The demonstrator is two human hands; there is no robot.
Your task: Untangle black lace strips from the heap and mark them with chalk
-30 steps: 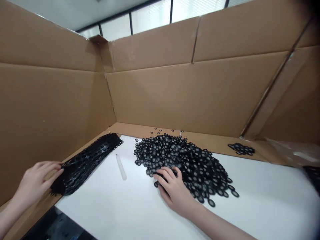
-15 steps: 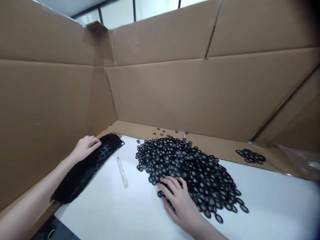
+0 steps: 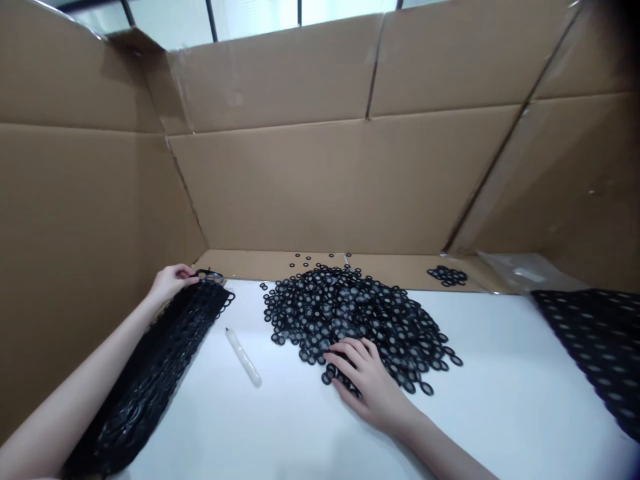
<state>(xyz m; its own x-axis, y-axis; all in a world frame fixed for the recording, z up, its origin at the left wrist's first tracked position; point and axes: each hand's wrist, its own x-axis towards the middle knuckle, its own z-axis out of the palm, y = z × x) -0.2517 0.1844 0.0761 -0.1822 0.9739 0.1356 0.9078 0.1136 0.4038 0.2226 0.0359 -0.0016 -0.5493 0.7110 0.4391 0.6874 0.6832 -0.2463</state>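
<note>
Our left hand pinches the far edge of the black netted sheets, left of the ring pile. Our right hand curls its fingers, thumb apart, over the pile's near edge; whether they grip any rings, we cannot tell. The sheets look light, floppy and slightly slick, so we judge a rim pinch best; loose rings would likely scatter. A white pen lies between sheets and pile; a dark spotted sheet lies right of the pile.
</note>
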